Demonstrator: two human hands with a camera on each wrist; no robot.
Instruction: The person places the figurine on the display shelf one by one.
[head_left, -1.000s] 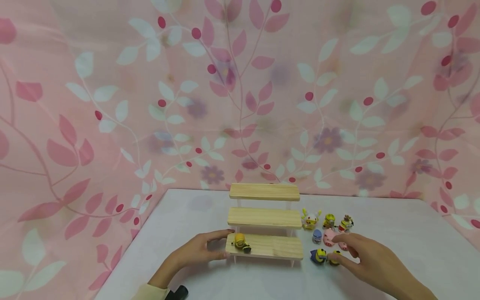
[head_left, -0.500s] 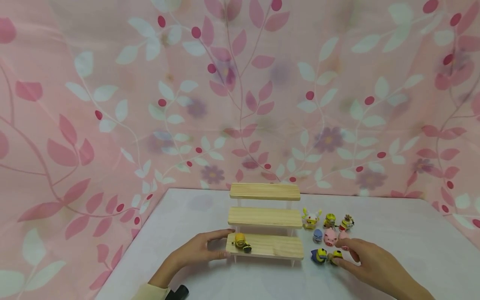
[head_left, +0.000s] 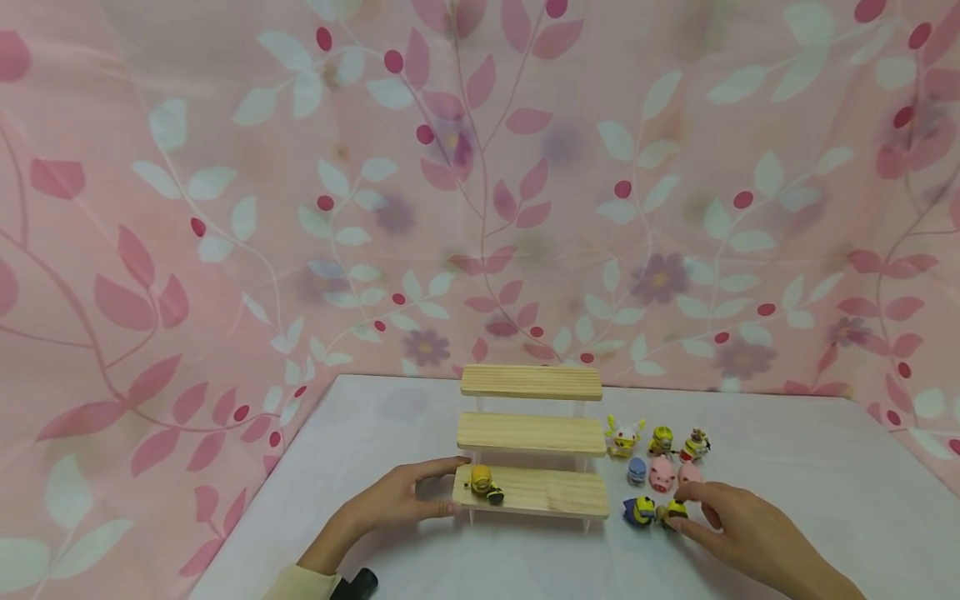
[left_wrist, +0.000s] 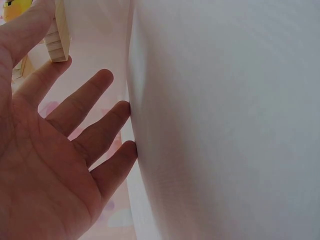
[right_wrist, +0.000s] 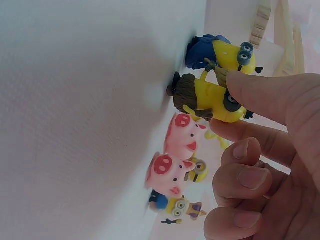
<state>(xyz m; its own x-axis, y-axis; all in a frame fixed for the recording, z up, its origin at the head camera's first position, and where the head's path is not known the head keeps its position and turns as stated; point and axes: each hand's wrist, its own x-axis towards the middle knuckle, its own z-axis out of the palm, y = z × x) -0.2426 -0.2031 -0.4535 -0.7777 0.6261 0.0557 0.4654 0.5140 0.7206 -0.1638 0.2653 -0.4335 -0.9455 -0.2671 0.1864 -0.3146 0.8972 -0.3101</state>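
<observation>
My left hand (head_left: 393,500) holds the left end of the lowest board of a three-tier wooden display shelf (head_left: 532,492), thumb at the front corner and index finger at the back. The other fingers spread straight in the left wrist view. A yellow minion figure (head_left: 481,481) is on that board's left part. Right of the shelf, my right hand (head_left: 750,529) pinches the head of a minion figure in a brown furry outfit (right_wrist: 186,95) between thumb and index finger. Beside it stands a minion figure in blue (right_wrist: 207,50). Two pink pig figures (right_wrist: 182,137) are close by.
Behind the pigs stand a white-and-yellow horned figure (head_left: 623,437), a minion figure (head_left: 662,440) and a crowned minion figure (head_left: 695,445). A small blue figure (head_left: 637,472) is left of the pigs. A pink floral cloth (head_left: 525,208) hangs behind the white table (head_left: 390,417).
My right hand has drawn slightly down and its thumb and index finger have closed onto the brown-clad minion figure. The left hand stays at the shelf.
</observation>
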